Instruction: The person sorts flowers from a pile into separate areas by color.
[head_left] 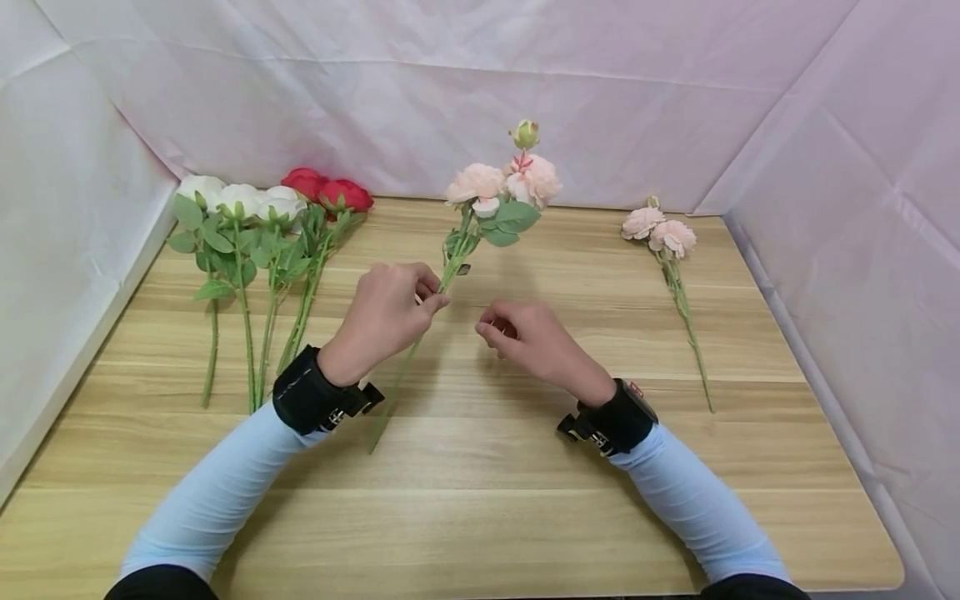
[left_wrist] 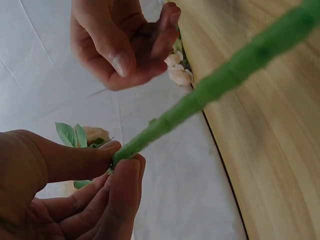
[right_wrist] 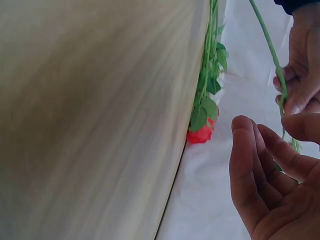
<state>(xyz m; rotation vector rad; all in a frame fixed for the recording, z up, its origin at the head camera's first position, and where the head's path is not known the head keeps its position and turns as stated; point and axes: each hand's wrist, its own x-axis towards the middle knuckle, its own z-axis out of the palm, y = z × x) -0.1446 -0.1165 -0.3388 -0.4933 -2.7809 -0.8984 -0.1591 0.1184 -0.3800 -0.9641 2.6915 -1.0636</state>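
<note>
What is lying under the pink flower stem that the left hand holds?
Under the pink flower stem only bare wooden table shows. The left hand covers a short stretch of it.

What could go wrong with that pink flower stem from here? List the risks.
1. The left hand only pinches the pink flower stem between thumb and fingertips, with heavy blooms high above; the stem might twist or slip.
2. The right hand holds nothing and hovers near the stem; a reach could knock the blooms.
3. The stem's lower end trails near the table; dragging may snag it.
</note>
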